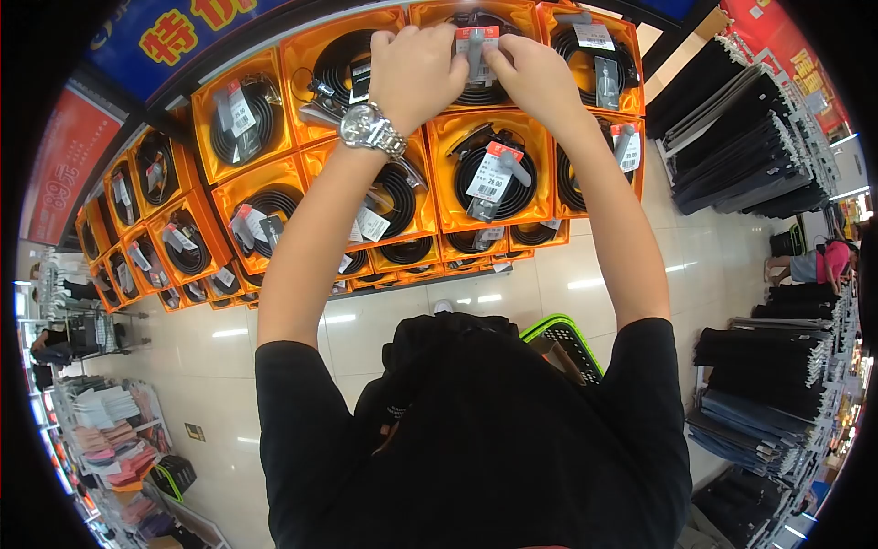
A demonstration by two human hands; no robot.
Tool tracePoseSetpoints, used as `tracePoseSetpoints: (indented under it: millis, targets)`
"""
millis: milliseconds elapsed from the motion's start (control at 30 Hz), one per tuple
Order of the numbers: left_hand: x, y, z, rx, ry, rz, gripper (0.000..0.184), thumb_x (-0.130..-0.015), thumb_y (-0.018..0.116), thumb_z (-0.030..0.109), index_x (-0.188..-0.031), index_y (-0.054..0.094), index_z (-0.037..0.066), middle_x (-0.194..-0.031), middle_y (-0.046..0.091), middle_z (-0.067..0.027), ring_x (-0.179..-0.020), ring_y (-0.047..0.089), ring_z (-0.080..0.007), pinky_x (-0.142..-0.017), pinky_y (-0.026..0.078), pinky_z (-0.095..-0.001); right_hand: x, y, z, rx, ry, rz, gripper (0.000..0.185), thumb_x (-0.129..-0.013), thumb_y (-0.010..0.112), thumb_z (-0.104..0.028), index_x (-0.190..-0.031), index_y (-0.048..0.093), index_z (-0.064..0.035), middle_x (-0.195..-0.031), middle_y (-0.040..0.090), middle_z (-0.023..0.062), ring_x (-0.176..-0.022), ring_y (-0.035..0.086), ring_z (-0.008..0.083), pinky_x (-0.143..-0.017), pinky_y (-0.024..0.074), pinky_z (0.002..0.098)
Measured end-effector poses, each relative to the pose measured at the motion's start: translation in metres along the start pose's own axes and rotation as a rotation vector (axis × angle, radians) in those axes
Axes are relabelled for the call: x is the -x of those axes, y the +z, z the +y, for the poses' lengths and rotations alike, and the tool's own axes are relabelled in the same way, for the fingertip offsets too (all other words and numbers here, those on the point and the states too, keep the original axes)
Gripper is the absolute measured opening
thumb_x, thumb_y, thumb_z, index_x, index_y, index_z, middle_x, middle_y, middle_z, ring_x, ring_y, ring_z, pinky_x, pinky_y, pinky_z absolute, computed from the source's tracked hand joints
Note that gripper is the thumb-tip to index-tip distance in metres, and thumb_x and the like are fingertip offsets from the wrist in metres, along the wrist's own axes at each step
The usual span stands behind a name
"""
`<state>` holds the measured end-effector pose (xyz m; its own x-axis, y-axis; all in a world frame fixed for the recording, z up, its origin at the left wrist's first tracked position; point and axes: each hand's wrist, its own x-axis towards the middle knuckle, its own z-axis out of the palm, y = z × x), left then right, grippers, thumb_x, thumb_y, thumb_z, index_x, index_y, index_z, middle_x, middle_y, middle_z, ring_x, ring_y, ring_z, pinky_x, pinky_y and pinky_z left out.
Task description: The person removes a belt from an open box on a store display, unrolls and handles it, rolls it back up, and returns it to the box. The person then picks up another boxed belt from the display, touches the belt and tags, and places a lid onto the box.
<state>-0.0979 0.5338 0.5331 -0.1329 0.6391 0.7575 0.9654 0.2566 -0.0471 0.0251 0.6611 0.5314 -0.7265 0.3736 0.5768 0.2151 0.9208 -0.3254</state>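
In the top row of the display, a red-and-white price tag (489, 37) with a grey security tag (475, 53) lies over a coiled black belt (480, 94) in an orange satin-lined box. My left hand (413, 75), a silver watch (370, 128) on its wrist, has its fingers curled at the tag's left edge. From the other side my right hand (535, 78) pinches the tag's right edge with thumb and fingers. The fingertips are partly hidden. Just below sits another boxed belt (497, 183) with its own tag.
Orange belt boxes (187, 240) spread left in tilted rows. A green-rimmed black basket (574, 343) stands on the tiled floor beside me. Trousers hang on racks (732, 137) at right, where a person in pink (834, 261) stands. Folded clothes (114, 444) lie at lower left.
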Motion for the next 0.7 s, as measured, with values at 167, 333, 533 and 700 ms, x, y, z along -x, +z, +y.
tracePoseSetpoints:
  millis: [167, 333, 533, 700]
  targets:
    - [-0.006, 0.008, -0.007, 0.091, 0.009, 0.087, 0.023, -0.083, 0.059, 0.022, -0.105, 0.062, 0.017, -0.070, 0.064, 0.0007, -0.072, 0.063, -0.0184, -0.071, 0.038, -0.0380, -0.006, -0.003, -0.002, 0.082, 0.013, -0.024, 0.036, -0.088, 0.053, -0.036, -0.084, 0.068, -0.0042, -0.078, 0.066, 0.0160, -0.075, 0.064, 0.0339, -0.068, 0.0517, 0.0435]
    - [-0.007, 0.013, -0.011, 0.017, 0.034, 0.059, 0.021, -0.081, 0.062, 0.022, -0.102, 0.062, 0.018, -0.075, 0.065, 0.0014, -0.078, 0.063, -0.0186, -0.073, 0.038, -0.0399, -0.010, -0.002, -0.002, 0.196, 0.011, -0.043, 0.036, -0.085, 0.056, -0.039, -0.082, 0.068, -0.0050, -0.076, 0.066, 0.0152, -0.074, 0.066, 0.0318, -0.068, 0.0531, 0.0419]
    - [-0.008, 0.010, -0.008, -0.106, 0.084, 0.071, 0.021, -0.079, 0.063, 0.022, -0.100, 0.062, 0.018, -0.081, 0.066, 0.0007, -0.084, 0.062, -0.0185, -0.076, 0.038, -0.0407, -0.011, -0.001, -0.005, 0.379, -0.012, 0.007, 0.031, -0.080, 0.064, -0.038, -0.079, 0.067, -0.0071, -0.074, 0.067, 0.0124, -0.072, 0.066, 0.0305, -0.064, 0.0536, 0.0405]
    - [-0.011, 0.007, -0.006, -0.169, 0.070, 0.050, 0.020, -0.080, 0.064, 0.025, -0.098, 0.063, 0.018, -0.082, 0.067, 0.0006, -0.084, 0.062, -0.0185, -0.079, 0.039, -0.0407, -0.013, 0.000, 0.003, 0.303, -0.027, 0.053, 0.033, -0.077, 0.066, -0.040, -0.083, 0.067, -0.0080, -0.071, 0.066, 0.0113, -0.070, 0.066, 0.0297, -0.065, 0.0528, 0.0400]
